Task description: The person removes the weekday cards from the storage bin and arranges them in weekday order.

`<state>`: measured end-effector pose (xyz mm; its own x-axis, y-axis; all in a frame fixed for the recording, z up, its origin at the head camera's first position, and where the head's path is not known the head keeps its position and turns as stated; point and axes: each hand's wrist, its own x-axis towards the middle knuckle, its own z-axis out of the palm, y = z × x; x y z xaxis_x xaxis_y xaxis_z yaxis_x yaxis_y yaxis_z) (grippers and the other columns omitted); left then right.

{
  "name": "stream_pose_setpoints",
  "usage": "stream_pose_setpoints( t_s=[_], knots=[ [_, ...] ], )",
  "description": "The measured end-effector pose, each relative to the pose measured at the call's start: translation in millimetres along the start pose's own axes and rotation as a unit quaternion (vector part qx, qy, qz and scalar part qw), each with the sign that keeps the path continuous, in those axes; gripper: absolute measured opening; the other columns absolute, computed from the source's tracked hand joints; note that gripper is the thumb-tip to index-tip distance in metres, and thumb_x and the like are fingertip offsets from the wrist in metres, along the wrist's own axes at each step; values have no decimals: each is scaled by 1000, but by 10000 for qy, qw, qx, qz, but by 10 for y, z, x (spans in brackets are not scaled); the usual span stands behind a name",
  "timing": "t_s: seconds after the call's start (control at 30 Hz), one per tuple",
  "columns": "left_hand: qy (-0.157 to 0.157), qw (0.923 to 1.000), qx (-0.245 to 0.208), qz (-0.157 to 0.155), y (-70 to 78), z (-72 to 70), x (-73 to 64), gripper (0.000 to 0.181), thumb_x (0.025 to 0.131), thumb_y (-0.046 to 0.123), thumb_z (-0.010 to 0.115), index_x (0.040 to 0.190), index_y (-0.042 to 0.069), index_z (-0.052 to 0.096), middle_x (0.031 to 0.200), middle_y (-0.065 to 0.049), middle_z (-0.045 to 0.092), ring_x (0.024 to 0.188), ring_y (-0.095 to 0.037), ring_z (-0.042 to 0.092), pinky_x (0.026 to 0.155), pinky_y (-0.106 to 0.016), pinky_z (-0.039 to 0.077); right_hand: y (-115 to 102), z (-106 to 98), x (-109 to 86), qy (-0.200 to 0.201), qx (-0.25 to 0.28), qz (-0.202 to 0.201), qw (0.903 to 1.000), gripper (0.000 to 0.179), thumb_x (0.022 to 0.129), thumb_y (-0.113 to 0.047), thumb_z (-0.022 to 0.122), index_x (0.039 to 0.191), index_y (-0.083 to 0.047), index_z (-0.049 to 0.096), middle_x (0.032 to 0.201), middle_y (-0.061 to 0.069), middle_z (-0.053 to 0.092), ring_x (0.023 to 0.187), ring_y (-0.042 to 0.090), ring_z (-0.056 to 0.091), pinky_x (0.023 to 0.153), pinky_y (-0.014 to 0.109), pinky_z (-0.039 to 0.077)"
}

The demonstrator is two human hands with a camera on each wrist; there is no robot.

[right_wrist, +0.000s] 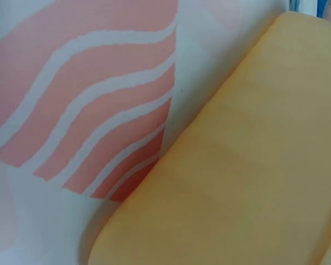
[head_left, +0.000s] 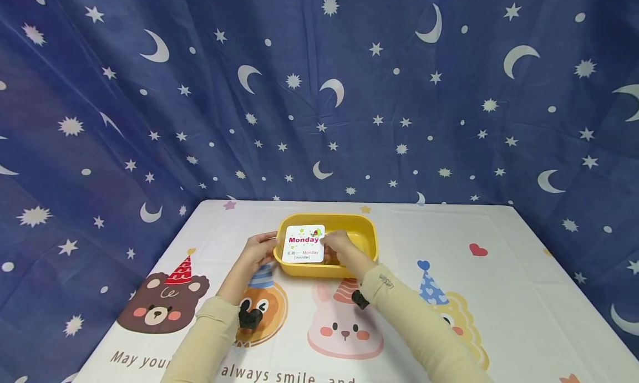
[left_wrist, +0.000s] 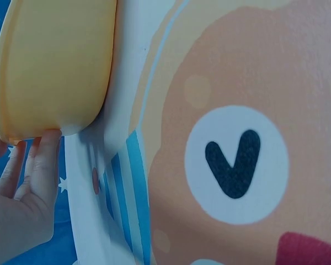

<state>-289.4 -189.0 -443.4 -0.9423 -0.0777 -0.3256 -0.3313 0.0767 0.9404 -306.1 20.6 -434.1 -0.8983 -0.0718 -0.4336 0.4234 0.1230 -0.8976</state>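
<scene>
While the left hand [head_left: 257, 252] grips a yellow tray [head_left: 315, 270], the right hand [head_left: 339, 246] pinches a "Monday" card [head_left: 302, 245].

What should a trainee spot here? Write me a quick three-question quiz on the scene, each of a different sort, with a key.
1. Which word is printed largest on the white card?
A) Friday
B) Monday
C) Sunday

2. True or false: the left grip touches the yellow bin.

3. Which grip is at the white card's right-hand edge in the head view?

Key:
1. B
2. True; the head and left wrist views both show it at one end of the bin.
3. The right grip.
</scene>
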Motion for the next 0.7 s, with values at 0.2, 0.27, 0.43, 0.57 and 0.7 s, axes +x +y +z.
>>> stream_pose_setpoints(
  t_s=[0.2, 0.27, 0.43, 0.57, 0.7],
  knots=[
    [10, 10000, 47, 1, 7, 9, -18, 42, 95, 9, 51, 136, 0, 46, 127, -22, 54, 77, -9, 61, 79, -29, 58, -8, -69, -40, 78, 81, -60, 9999, 35, 86, 3, 55, 121, 9, 51, 79, 7, 54, 58, 11, 50, 50, 16, 48],
    [0, 10000, 30, -10, 9, 11, -18, 42, 95, 8, 51, 136, 0, 46, 129, -23, 52, 80, -11, 62, 82, -32, 58, -3, -96, -48, 119, 77, -78, 9999, 35, 85, 4, 56, 119, 8, 52, 82, 7, 55, 59, 12, 50, 50, 16, 48],
    [16, 10000, 3, -26, 8, 8, -9, 42, 95, 8, 51, 136, -1, 46, 132, -25, 50, 84, -13, 63, 83, -33, 58, -11, -153, -77, 167, 82, -61, 9998, 36, 85, 3, 59, 120, 7, 53, 88, 9, 59, 62, 13, 52, 52, 16, 49],
    [24, 10000, 7, -31, 9, 4, -10, 42, 96, 9, 51, 136, -1, 45, 133, -26, 50, 86, -14, 63, 83, -33, 58, -42, -202, -115, 146, 147, -60, 9998, 39, 86, 0, 60, 124, 5, 51, 96, 12, 60, 66, 14, 53, 52, 16, 48],
    [11, 10000, 4, -45, 15, 6, -13, 42, 96, 9, 51, 136, -1, 45, 132, -25, 50, 88, -16, 62, 85, -33, 57, -61, -264, -148, 17, 356, -247, 9991, 37, 86, 0, 60, 122, 2, 49, 83, 8, 60, 59, 11, 53, 48, 15, 47]
  ],
)
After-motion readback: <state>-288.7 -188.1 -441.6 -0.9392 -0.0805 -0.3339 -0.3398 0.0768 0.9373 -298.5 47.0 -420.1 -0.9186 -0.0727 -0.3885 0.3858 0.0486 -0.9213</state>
